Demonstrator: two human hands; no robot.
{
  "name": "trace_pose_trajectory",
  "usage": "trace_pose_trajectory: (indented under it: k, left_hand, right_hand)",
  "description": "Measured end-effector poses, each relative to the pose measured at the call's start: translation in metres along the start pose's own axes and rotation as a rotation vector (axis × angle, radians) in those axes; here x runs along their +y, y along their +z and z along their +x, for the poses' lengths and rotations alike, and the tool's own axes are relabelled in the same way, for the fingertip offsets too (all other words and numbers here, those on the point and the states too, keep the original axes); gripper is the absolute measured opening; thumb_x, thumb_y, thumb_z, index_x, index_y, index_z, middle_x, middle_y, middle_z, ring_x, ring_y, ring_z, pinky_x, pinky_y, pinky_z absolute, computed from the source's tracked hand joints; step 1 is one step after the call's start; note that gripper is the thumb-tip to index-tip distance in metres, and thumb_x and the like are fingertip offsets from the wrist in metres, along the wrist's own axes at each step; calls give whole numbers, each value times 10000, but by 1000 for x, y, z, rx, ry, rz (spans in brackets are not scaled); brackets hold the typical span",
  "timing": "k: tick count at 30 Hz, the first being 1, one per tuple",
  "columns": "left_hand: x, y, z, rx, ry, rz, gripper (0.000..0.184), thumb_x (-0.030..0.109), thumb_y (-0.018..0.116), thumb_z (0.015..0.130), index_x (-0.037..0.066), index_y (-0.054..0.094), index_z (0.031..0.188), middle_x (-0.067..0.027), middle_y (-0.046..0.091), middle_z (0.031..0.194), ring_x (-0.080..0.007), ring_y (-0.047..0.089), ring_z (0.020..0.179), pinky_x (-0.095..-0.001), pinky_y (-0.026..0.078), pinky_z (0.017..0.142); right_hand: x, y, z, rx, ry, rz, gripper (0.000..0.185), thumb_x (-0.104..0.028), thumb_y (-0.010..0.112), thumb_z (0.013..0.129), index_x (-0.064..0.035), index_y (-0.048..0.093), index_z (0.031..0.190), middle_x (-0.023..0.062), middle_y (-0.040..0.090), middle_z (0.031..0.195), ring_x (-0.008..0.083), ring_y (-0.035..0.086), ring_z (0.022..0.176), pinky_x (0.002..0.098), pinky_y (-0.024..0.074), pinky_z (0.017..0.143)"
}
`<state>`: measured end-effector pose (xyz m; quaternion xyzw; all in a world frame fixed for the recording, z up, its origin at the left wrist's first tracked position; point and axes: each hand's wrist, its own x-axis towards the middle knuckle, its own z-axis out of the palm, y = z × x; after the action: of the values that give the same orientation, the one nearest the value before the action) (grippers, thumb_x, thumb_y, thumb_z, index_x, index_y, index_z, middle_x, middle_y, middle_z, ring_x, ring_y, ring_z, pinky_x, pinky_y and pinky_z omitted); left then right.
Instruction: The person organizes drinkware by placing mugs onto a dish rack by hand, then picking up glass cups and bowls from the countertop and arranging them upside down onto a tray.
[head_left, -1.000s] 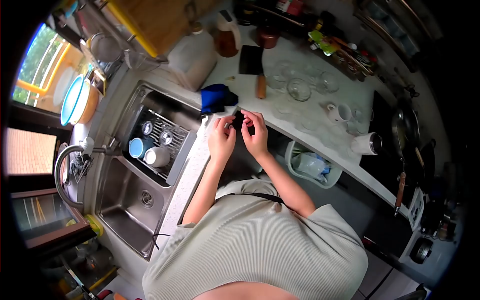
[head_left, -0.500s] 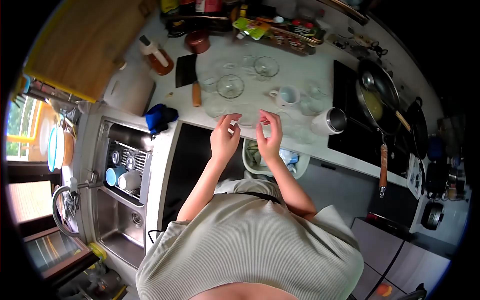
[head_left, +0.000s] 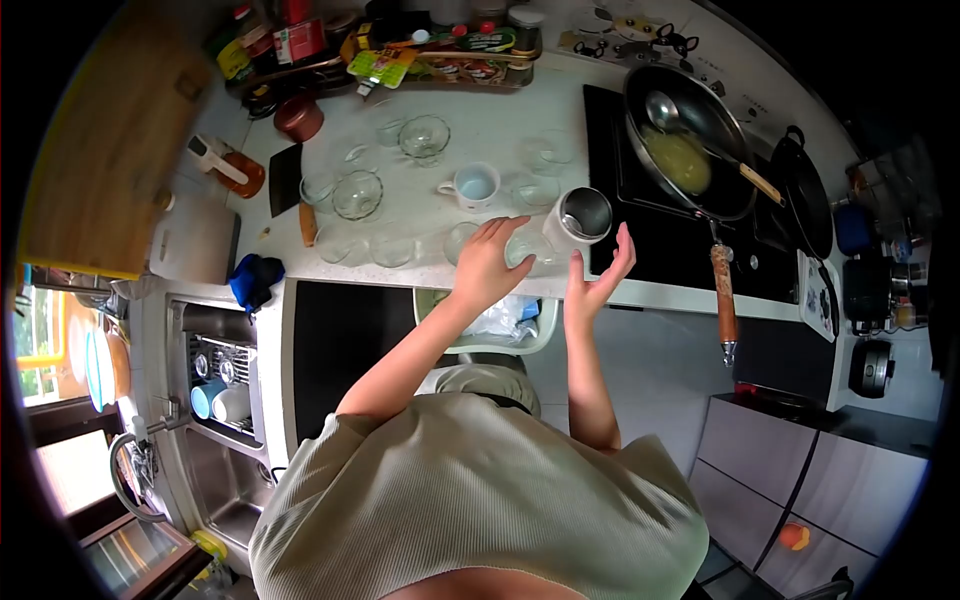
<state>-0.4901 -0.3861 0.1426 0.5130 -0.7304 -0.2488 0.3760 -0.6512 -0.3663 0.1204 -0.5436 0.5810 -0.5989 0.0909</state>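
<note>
Over the counter's front edge, my left hand (head_left: 491, 262) is open with its fingers apart, just left of a white tumbler (head_left: 579, 217) with a dark metallic inside. On the tumbler's right, my right hand (head_left: 598, 278) is also open, thumb and fingers spread. Neither hand holds anything, and no clear contact with the tumbler shows. A white mug (head_left: 472, 187) stands behind my left hand. Clear glass bowls (head_left: 357, 195) and other glassware are spread over the counter, some of it right beside my left fingers.
A pan (head_left: 690, 145) with yellowish contents and a ladle sits on the black stove, its handle (head_left: 724, 300) jutting over the front edge. A knife with a wooden handle (head_left: 307, 225) lies left. Below is a bin (head_left: 545, 325); the sink (head_left: 228, 480) is at left.
The view has swung right, away from the sink toward the stove. Both hands have moved right along the counter to either side of the white tumbler, and their fingers have spread wider.
</note>
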Motion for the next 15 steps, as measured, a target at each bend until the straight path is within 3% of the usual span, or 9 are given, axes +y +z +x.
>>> trace_pose_trajectory:
  k: [4,7,15]
  left_hand:
    - [0,31,23,-62,-9,55,649,236,749,699,59,491,1268,-160,568,1234,-335,487,1206,-406,418,987]
    - [1,49,38,-86,-19,99,750,285,779,675,49,447,1304,-158,540,1276,-333,454,1248,-415,409,1006]
    - [11,77,61,-58,-82,73,908,318,858,544,24,427,1287,-185,544,1236,-346,490,1204,-406,433,974]
  right_hand:
    - [33,-9,4,-136,257,267,806,-5,548,727,-26,216,1460,181,253,1485,302,266,1372,411,189,1125]
    - [51,-7,3,-222,374,440,789,-53,506,742,-20,203,1469,162,238,1510,270,242,1391,380,168,1138]
    - [49,2,-1,-175,402,542,781,-67,503,737,-15,216,1462,153,281,1487,268,247,1385,377,162,1138]
